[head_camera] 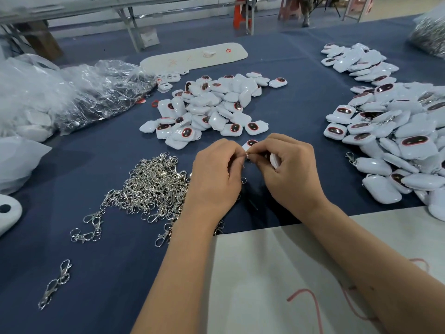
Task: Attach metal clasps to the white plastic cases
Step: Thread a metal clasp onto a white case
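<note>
A white case (250, 143) is held just above the blue cloth (101, 273) at mid-table, the left hand (216, 174) and right hand (289, 169) meeting with fingertips pinched together on a small metal clasp (248, 155) at its edge. Bare cloth is left between the clasp heap (149, 186) to the left, the case pile (212, 104) beyond and the larger pile (395, 141) to the right. Faint writing on the white board (192, 56) cannot be read, and the heaps are too dense to be counted.

Desk (72, 165) layout
Clasps (154, 186) lie left of the hands, cases (212, 104) behind them, more cases (397, 141) right, bags (72, 92) far left
</note>
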Available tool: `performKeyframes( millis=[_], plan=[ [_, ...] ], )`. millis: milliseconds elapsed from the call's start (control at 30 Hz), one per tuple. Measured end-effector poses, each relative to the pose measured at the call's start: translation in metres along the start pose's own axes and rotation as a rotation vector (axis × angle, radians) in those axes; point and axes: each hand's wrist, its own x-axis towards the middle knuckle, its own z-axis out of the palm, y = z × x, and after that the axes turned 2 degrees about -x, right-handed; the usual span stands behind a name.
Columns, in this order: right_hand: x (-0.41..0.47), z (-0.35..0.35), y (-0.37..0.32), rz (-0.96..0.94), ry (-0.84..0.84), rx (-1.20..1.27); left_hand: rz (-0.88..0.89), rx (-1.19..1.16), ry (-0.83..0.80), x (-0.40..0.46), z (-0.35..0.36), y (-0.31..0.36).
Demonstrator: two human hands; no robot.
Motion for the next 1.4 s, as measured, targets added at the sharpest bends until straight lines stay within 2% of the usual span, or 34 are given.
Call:
performKeyframes(
  millis=[133, 300, 700, 933, 1033, 1200, 1400],
  plan=[
    [0.0020, -0.0019, 0.0015, 0.247, -0.118, 0.193, 0.033, 0.026, 0.043, 0.0011, -0.0015, 0.0024],
    [0.0042, -0.0060, 0.0017, 0.304, -0.090, 0.294, 0.045, 0.024, 0.051, 0.0021, 0.0001, 0.0047],
    [0.0027, -0.0024, 0.0001, -0.007, -0.042, -0.027, 0.010, 0.022, -0.002, -0.0003, -0.0009, 0.0004],
    [0.0020, -0.0010, 0.0028, -0.087, 0.006, -0.103, -0.060, 0.003, -0.011, -0.0003, 0.0021, 0.0021],
    [0.0022, -0.0005, 0.0016, -0.083, 0.023, -0.079, -0.090, -0.021, 0.000, -0.0009, 0.0027, 0.0034],
    [0.0015, -0.0018, -0.0010, -0.049, 0.053, 0.004, -0.043, -0.044, 0.034, -0.0004, 0.0019, 0.0069],
    [0.0014, -0.0017, -0.0016, 0.139, -0.014, 0.194, -0.029, -0.020, 0.063, 0.0004, 0.0035, 0.0061]
  ],
)
